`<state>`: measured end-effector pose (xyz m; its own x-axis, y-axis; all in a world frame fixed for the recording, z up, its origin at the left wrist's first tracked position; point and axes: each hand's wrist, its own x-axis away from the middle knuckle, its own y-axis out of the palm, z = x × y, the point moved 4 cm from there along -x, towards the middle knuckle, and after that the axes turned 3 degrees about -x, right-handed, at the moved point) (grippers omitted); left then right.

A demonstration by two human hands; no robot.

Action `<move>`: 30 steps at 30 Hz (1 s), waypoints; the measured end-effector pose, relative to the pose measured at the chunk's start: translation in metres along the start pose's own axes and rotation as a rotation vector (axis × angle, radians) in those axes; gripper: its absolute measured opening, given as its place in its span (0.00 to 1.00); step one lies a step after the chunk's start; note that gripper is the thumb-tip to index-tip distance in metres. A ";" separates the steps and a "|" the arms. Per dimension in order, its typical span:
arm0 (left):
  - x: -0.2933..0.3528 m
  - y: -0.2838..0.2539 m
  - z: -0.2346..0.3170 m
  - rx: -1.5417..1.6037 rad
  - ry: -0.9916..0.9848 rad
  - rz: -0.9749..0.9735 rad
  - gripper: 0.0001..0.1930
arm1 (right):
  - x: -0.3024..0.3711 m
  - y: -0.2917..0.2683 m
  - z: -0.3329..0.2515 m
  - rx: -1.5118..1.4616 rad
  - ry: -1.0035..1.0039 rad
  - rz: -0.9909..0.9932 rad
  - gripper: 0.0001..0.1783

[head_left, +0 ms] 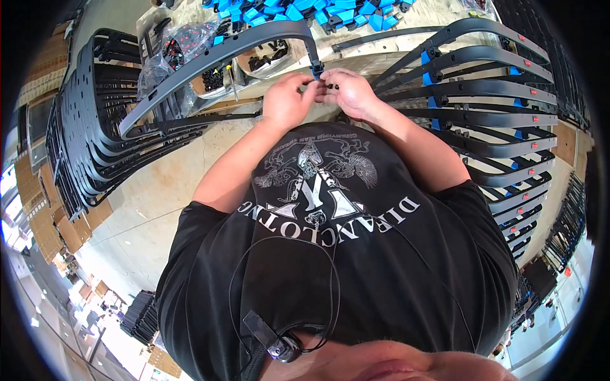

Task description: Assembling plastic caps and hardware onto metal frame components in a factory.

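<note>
A dark grey curved frame (273, 30) arches in front of me, its right end coming down to a small black-and-blue fitting (316, 67). Just below that end, my left hand (289, 100) is closed, thumb and fingers drawn together; what it grips is hidden. My right hand (349, 93) meets it from the other side, fingers curled by the fitting, with small black pieces (332, 86) showing between them. The fingertips of both hands nearly touch.
Blue-and-black parts (343, 14) lie heaped on the table's far side. Nearer are round containers of small black parts (262, 58) and a clear plastic bag (184, 47). Stacked curved frames stand at left (86, 120) and at right (502, 89), the right ones with blue pieces.
</note>
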<state>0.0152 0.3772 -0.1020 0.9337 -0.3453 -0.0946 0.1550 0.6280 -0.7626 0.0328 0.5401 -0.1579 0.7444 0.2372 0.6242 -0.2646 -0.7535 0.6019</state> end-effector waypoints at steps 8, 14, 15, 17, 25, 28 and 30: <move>0.001 -0.007 0.000 0.224 0.019 0.118 0.10 | 0.003 0.002 -0.001 0.012 0.153 -0.265 0.10; 0.003 -0.007 0.005 0.326 -0.141 -0.032 0.10 | -0.004 -0.002 -0.002 0.084 0.153 -0.238 0.09; 0.002 -0.007 0.005 0.321 -0.043 -0.030 0.10 | -0.006 -0.003 0.000 0.129 0.147 -0.236 0.09; 0.001 -0.005 0.001 0.315 0.054 -0.028 0.10 | -0.010 -0.007 0.001 0.159 0.164 -0.247 0.10; -0.015 0.044 -0.057 0.612 -0.656 -0.141 0.20 | -0.012 0.006 -0.037 1.325 -0.536 0.203 0.17; -0.029 0.054 -0.054 0.655 -0.732 -0.179 0.21 | -0.015 0.018 -0.044 1.554 -0.707 0.135 0.16; -0.032 0.056 -0.053 0.628 -0.759 -0.201 0.21 | -0.020 0.020 -0.041 1.655 -0.623 0.130 0.15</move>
<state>-0.0231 0.3864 -0.1758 0.7963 -0.0873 0.5985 0.2706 0.9364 -0.2235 -0.0125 0.5453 -0.1373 0.9758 0.1819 0.1215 0.2090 -0.6121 -0.7627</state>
